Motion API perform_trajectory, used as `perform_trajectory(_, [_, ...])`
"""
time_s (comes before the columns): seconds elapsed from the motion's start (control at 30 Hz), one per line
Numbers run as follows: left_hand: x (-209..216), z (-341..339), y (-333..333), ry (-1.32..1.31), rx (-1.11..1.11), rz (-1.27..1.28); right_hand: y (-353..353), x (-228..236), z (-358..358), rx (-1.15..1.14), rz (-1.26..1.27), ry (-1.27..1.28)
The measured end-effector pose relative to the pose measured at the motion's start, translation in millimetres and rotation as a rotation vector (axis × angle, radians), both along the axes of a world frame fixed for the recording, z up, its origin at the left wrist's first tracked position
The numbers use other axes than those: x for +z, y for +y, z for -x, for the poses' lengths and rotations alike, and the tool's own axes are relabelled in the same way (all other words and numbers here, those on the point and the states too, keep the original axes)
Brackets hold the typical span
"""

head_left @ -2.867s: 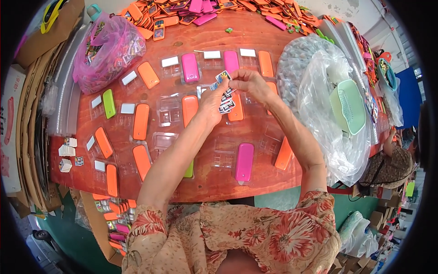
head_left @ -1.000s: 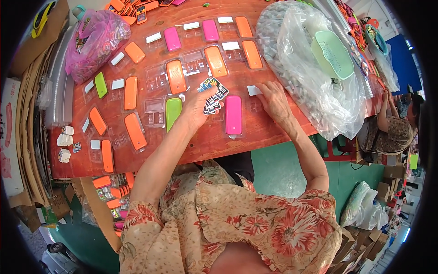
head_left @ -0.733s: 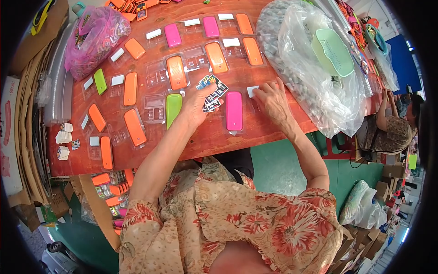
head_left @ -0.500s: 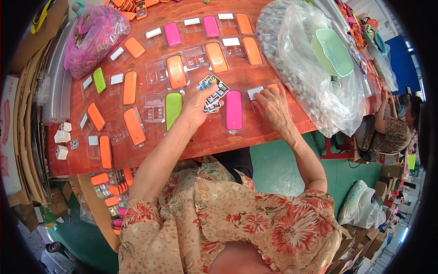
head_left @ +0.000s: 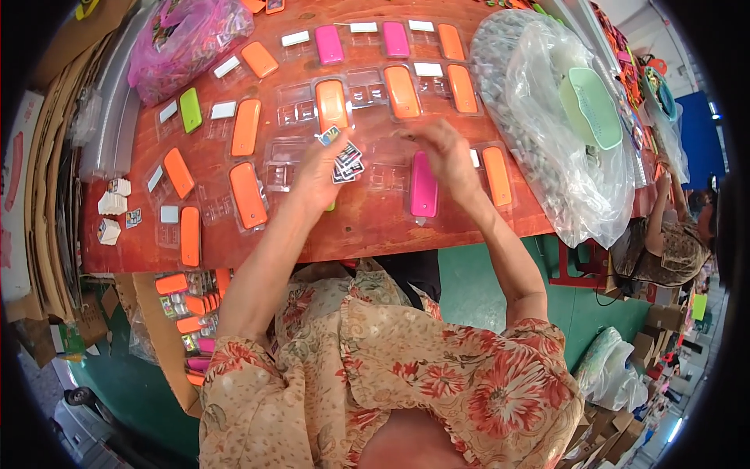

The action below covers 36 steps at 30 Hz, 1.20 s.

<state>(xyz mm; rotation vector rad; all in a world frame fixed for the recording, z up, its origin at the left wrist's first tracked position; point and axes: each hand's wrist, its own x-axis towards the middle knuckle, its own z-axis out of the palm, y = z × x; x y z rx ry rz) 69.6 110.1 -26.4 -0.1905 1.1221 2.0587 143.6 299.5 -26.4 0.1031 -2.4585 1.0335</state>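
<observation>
My left hand (head_left: 316, 173) is closed around a small fanned bunch of dark printed cards (head_left: 348, 166), held above the table's near half. A separate blue-and-yellow card (head_left: 330, 136) sticks up at its thumb. To the right, my right hand (head_left: 447, 160) hovers over a pink oblong case (head_left: 423, 195), fingers bent toward the cards but apart from them. Those fingers are blurred, so whether they pinch anything is unclear. Beside that hand an orange case (head_left: 496, 176) lies in a clear plastic tray, with a white block partly hidden by the hand. My left hand covers most of a green case.
Several clear trays with orange, pink or green cases and white blocks spread over the red table (head_left: 375, 234). Card stacks (head_left: 112, 203) stand at left. A pink bag (head_left: 187, 47) lies far left; a clear bag (head_left: 539, 117) with a green basket (head_left: 591, 109) lies right.
My right hand has lifted off the white block at the right and moved left toward the cards. My left hand still holds the bunch, now with one card sticking up. The view has shifted slightly.
</observation>
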Motion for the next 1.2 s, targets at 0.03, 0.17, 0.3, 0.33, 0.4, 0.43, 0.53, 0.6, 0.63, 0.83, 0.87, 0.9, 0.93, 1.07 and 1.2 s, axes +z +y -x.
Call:
perform_trajectory(0.03, [1,0,-9,-0.031,-0.017,-0.028,-4,-2,-5,0.045,-0.252,0.037])
perform_trajectory(0.17, [-2,-2,-24,-0.068,-0.084,-0.050,-25,-6,-11,0.036,-0.571,-0.045])
perform_trajectory(0.3, [-5,-9,-23,-0.052,-0.110,-0.056,-23,-11,-14,0.033,-0.651,-0.110])
perform_trajectory(0.33, [-7,-10,-24,-0.062,-0.127,-0.025,-24,-11,-14,0.039,-0.657,-0.108])
perform_trajectory(0.4, [-10,-12,-24,-0.057,-0.112,0.012,-28,-4,-13,0.070,-0.543,-0.102])
perform_trajectory(0.43, [-15,-13,-23,-0.052,-0.111,-0.014,-30,-3,-12,0.077,-0.547,-0.099])
perform_trajectory(0.53, [-9,-19,-11,-0.021,-0.011,0.053,-39,4,-7,0.024,0.234,-0.262])
perform_trajectory(0.6, [-12,-17,-4,-0.031,-0.027,-0.019,-54,1,5,0.106,0.511,-0.372])
perform_trajectory(0.63, [-13,-17,-3,-0.051,-0.036,-0.027,-58,0,10,0.186,0.793,-0.484])
perform_trajectory(0.83, [-9,-7,-11,-0.057,0.011,-0.082,-41,0,45,0.191,0.862,-0.337])
perform_trajectory(0.87, [-10,-1,-20,-0.091,-0.016,-0.136,-41,11,56,0.089,0.329,-0.174])
perform_trajectory(0.9, [-11,0,-23,-0.085,-0.012,-0.139,-34,11,69,0.037,0.023,-0.037])
perform_trajectory(0.93, [-12,1,-25,-0.089,-0.021,-0.164,-26,8,84,-0.017,-0.280,0.102])
perform_trajectory(1.07, [-8,4,-33,-0.060,-0.077,-0.253,2,-20,123,-0.032,-0.707,0.094])
perform_trajectory(1.2, [-4,6,-43,-0.041,-0.070,-0.200,8,-27,125,-0.017,-0.837,0.090])
